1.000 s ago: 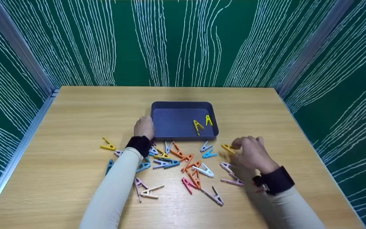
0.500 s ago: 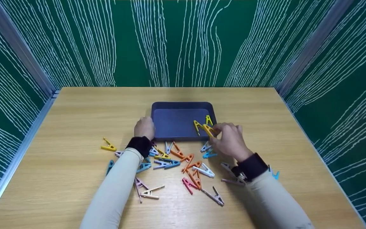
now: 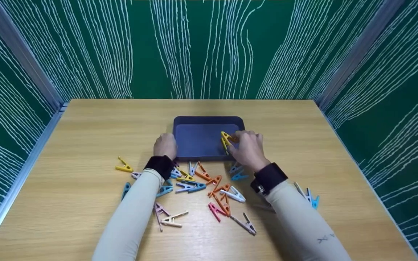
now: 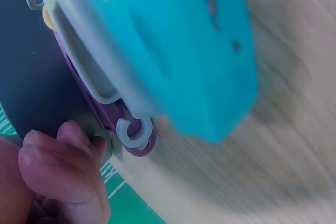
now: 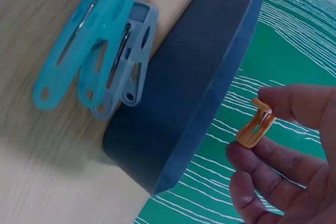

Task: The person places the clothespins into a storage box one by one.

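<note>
My left hand [image 3: 165, 146] grips the left side of the dark tray [image 3: 209, 158]; its curled fingers [image 4: 63, 166] show against the tray wall in the left wrist view. Over the right part of the tray, my right hand [image 3: 249, 149] pinches a yellow clothespin [image 5: 255, 129] between thumb and fingertips. Just below it in the head view, another yellow clothespin [image 3: 224, 148] lies in the tray, partly covered. A bright yellow one seen earlier is hidden by the right hand. Close to the left hand, a blue clothespin [image 4: 210, 77] looms large in the left wrist view.
Before the tray, clothespins of many colours lie scattered: orange [image 3: 214, 185], white [image 3: 233, 195], pink [image 3: 215, 211], and cream [image 3: 173, 219]. A yellow clothespin [image 3: 124, 166] lies at left, a blue one [image 3: 315, 199] beside the right sleeve. Green patterned walls enclose the table [image 3: 114, 123].
My right hand has carried the yellow clothespin from the table right of the tray leftward and forward, to above the tray. The left hand has stayed on the tray's left side.
</note>
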`<state>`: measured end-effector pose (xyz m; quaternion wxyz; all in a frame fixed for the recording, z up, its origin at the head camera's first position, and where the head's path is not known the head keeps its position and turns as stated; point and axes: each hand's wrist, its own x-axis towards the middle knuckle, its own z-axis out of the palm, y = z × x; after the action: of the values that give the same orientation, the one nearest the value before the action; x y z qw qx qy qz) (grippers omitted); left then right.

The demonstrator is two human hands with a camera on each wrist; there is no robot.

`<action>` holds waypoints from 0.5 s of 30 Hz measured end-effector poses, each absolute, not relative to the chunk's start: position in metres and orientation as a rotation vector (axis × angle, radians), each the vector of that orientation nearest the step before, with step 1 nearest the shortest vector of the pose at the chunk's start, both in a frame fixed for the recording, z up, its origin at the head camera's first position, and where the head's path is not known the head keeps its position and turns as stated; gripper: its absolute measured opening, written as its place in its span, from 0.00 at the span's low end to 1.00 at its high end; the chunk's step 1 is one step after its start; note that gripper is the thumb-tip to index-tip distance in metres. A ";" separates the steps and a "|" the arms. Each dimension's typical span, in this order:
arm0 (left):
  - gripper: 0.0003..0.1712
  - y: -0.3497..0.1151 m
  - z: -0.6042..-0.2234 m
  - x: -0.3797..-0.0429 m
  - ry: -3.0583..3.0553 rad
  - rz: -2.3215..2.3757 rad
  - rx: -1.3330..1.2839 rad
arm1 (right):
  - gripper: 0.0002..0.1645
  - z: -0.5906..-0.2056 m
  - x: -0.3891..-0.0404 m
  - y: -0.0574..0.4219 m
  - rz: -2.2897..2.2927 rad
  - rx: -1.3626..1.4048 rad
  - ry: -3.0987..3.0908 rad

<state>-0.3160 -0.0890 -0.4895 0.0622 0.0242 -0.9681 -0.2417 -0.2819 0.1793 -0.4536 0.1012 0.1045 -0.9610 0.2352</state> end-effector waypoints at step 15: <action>0.09 -0.091 -0.490 -0.317 -2.934 -0.768 0.046 | 0.20 -0.461 -0.305 0.152 0.575 0.248 -2.915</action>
<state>-0.3166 -0.0913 -0.4897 0.0541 0.0150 -0.9658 -0.2530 -0.3050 0.1524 -0.4610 0.0800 0.0827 -0.9746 0.1922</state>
